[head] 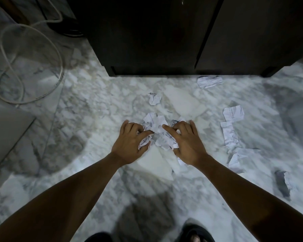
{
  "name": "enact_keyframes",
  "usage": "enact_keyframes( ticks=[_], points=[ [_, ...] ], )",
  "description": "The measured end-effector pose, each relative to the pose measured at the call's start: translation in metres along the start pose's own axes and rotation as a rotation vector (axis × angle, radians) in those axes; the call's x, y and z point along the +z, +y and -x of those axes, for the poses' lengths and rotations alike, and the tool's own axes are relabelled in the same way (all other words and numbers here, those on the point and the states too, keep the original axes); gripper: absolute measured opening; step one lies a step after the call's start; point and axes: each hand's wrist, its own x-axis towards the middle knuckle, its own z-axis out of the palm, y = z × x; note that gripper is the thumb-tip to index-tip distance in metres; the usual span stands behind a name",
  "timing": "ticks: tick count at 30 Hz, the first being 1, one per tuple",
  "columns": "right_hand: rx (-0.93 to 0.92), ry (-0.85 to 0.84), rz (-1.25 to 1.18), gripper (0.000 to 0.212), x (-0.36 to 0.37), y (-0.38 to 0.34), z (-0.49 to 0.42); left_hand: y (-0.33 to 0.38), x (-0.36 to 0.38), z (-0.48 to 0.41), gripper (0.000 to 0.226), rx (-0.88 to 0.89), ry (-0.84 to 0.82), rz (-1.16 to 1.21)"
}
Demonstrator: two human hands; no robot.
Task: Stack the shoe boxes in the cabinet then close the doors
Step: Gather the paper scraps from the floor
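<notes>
Top of cabinet point(147, 41) cut off; txt on paper scraps point(233, 113) blurry.

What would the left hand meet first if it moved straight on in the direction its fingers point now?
The crumpled papers: the left hand grips their edge, its fingers pointing into the heap. Beyond the heap probably comes the right hand, though depth is unclear.

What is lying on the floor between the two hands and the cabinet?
Head view: the paper heap that the left hand and right hand touch, then one small paper scrap; otherwise bare marble floor up to the cabinet.
</notes>
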Motion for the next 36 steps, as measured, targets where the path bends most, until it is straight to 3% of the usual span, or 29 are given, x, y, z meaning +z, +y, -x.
enact_keyframes(
  ticks=[2,9,13,18,23,28,33,36],
  points=[
    [0.014,0.004,0.007,0.083,0.0,0.001,-0.003,0.0,0.001,0.0,0.035,-0.007,0.014,0.011],
    [0.046,0.112,-0.073,0.04,0.003,0.001,-0.007,0.0,0.003,-0.009,0.024,-0.048,0.007,-0.067],
    [0.067,0.083,-0.087,0.069,0.001,-0.002,-0.007,0.003,0.005,-0.023,0.032,-0.113,0.024,-0.053],
    [0.143,0.079,-0.128,0.048,0.01,0.0,-0.01,0.005,0.008,-0.044,0.06,-0.131,-0.029,-0.139],
    [0.118,0.117,-0.09,0.04,0.011,0.004,-0.01,0.009,0.018,-0.074,0.061,-0.292,0.011,-0.228],
    [0.082,0.135,-0.062,0.064,0.006,0.003,-0.011,0.006,0.021,-0.092,0.057,-0.322,-0.091,-0.347],
    [0.038,0.151,-0.141,0.041,-0.002,0.003,-0.008,0.009,0.015,-0.084,0.047,-0.35,-0.047,-0.212],
    [-0.016,-0.099,-0.185,0.088,-0.011,0.014,-0.002,0.013,0.009,-0.059,0.055,-0.284,-0.06,-0.094]
  ],
)
